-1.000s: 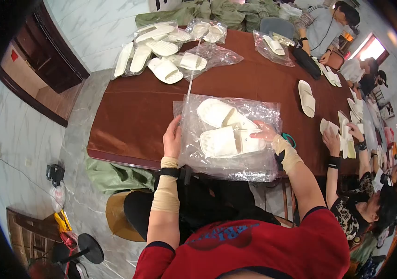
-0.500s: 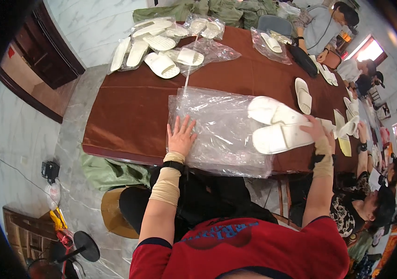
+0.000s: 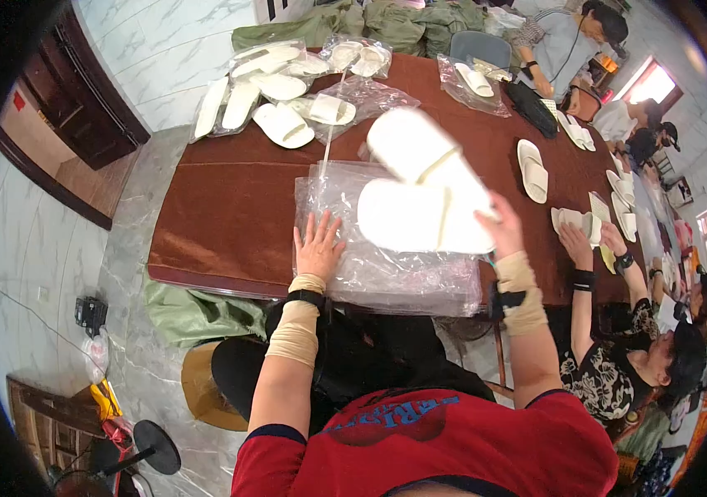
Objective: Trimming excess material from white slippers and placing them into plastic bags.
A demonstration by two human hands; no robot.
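My left hand (image 3: 318, 245) lies flat with spread fingers on the left edge of a stack of clear plastic bags (image 3: 345, 277). In my right hand (image 3: 503, 228) is a pair of white slippers (image 3: 403, 217), gripped at the right end. The pair is tilted above the bags and partly blurred by motion. One slipper lies beyond the other, and both point left toward my left hand.
White slippers, some in clear bags (image 3: 287, 87), are heaped at the table's far left. A single slipper (image 3: 532, 171) lies to the right on the brown tablecloth (image 3: 213, 199). A co-worker's hands (image 3: 590, 244) handle slippers at the right; another person (image 3: 573, 50) works at the far right.
My right hand has carried the pair of slippers leftward and up over the bags. My left hand stays on the bags. The neighbouring co-worker's arms have reached further into view.
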